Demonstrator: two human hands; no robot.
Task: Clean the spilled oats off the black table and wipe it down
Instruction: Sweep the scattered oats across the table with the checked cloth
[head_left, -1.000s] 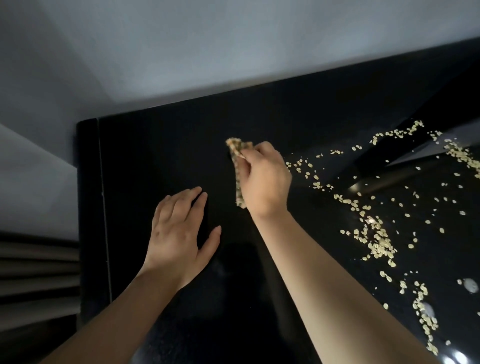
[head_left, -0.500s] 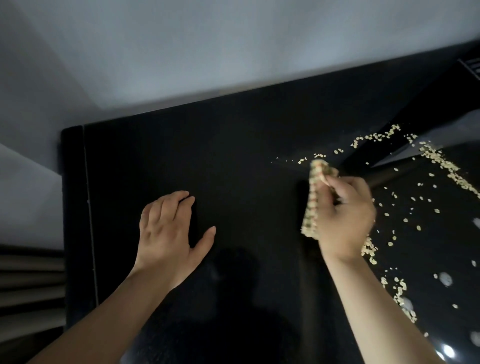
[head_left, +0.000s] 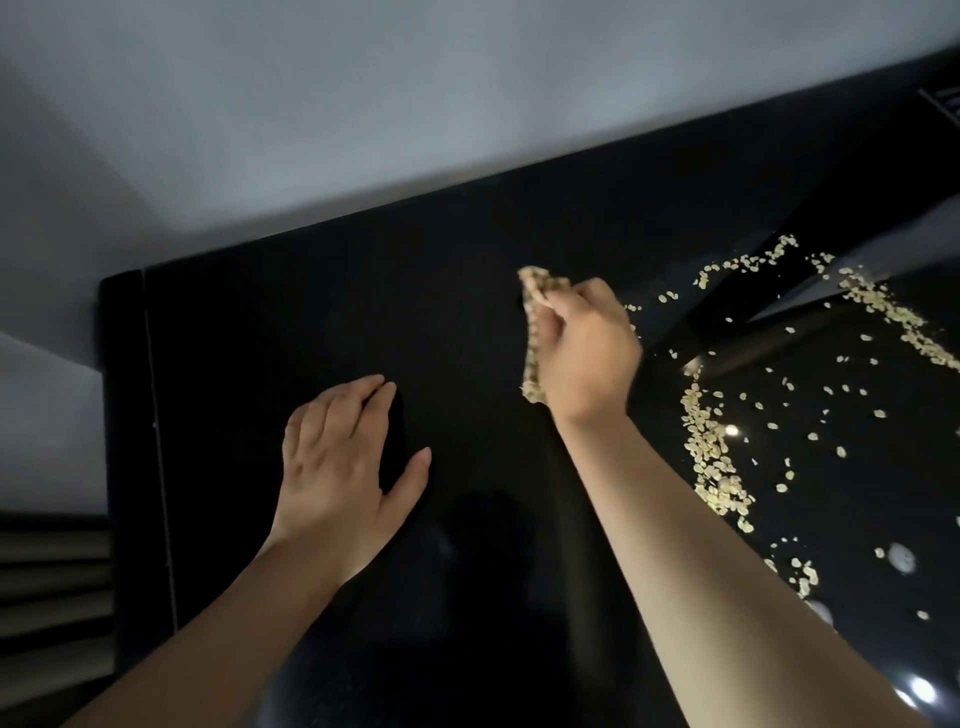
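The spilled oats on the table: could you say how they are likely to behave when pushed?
The oats are thin, loose flakes, so they probably weigh little and slide easily on the glossy table. Being separate, they will likely scatter rather than move as one, as the strays around the heap suggest. Some may cling to the cloth.

Two bare forearms come in from the bottom edge, uncovered along all of their visible length. The left hand (head_left: 337, 467) has slim fingers with short, plain nails, clearest on the thumb. The right hand (head_left: 587, 353) shows its back and is slightly blurred, so its nails cannot be made out.
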